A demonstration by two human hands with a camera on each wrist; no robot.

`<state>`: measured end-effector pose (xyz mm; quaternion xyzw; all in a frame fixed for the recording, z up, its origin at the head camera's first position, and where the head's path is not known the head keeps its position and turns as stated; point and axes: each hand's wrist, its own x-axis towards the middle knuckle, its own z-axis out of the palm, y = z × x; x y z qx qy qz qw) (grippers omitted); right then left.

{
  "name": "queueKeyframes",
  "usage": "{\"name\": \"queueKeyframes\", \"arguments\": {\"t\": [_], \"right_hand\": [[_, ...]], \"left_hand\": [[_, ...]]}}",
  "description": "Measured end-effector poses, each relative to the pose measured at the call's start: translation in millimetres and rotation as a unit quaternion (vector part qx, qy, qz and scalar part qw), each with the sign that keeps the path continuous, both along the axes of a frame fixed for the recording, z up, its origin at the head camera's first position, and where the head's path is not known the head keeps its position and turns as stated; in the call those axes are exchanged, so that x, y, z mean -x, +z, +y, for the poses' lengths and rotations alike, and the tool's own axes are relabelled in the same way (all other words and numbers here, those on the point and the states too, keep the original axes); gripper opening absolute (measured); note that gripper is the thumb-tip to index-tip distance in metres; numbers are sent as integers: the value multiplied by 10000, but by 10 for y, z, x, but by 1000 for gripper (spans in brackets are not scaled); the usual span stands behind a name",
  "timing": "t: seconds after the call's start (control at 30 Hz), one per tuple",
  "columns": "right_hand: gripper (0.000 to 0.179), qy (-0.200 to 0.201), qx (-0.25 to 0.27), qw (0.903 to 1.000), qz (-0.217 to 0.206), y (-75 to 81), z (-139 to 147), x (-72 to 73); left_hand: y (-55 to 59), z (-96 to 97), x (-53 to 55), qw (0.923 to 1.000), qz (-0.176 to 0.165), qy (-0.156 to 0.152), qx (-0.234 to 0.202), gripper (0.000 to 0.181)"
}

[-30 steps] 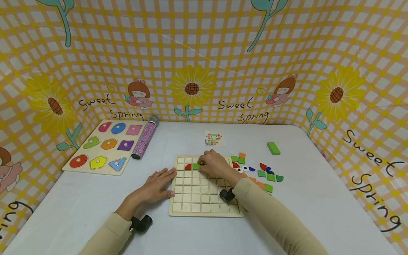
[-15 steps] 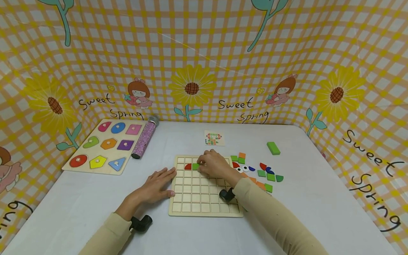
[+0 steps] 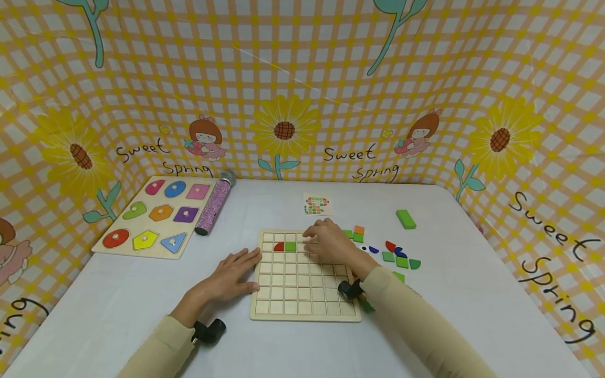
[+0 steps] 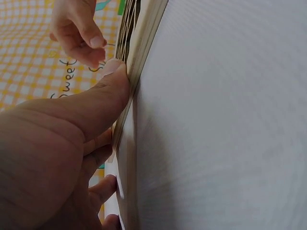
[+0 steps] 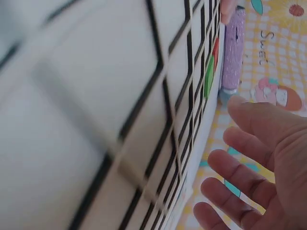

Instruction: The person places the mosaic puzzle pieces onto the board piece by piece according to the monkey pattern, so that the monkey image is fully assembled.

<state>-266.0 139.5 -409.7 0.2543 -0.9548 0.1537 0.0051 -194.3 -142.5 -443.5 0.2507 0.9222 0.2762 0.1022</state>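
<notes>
Checked cloth [image 3: 302, 52] in yellow and orange, printed with sunflowers and the words "Sweet Spring", rises behind and on both sides of a white table [image 3: 465, 294]. Near the middle of the table lies the grid board [image 3: 303, 281], pale wood divided by raised lines into square cells. Two neighbouring cells in its second row from the far edge are filled: one holds a red piece [image 3: 279, 247] with a rounded far left corner, the next a bright green square [image 3: 290, 247] that fits its cell flat. At the far left a puzzle board [image 3: 165, 227] holds nine knobbed shapes in three rows, among them a yellow pentagon [image 3: 145, 240] and a blue triangle [image 3: 174, 242]; a glittery purple microphone [image 3: 215, 205] lies alongside. Of the two hands, the left hand [image 3: 231, 278] rests against the grid board's left edge, fingers extended, and the right hand [image 3: 331, 244] is over its far right part, fingers loosely spread and holding nothing. Loose pieces [image 3: 402, 262] in green, blue, red and orange lie right of the grid board, some hidden by the right arm. Beyond them sits a green block [image 3: 405, 219], and past the grid board's far edge a small patterned card [image 3: 318, 203].
</notes>
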Motion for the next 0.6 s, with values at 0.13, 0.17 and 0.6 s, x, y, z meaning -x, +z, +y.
{"name": "queueKeyframes", "arguments": {"t": [0.13, 0.17, 0.6], "right_hand": [[29, -47, 180, 9998, 47, 8, 218, 26], [29, -79, 206, 9997, 48, 7, 277, 33], [33, -680, -110, 9976, -17, -35, 904, 226]], "left_hand": [[-2, -1, 3, 10000, 8, -6, 1, 72], [-1, -1, 3, 10000, 7, -10, -1, 72], [5, -5, -7, 10000, -19, -60, -49, 71]]}}
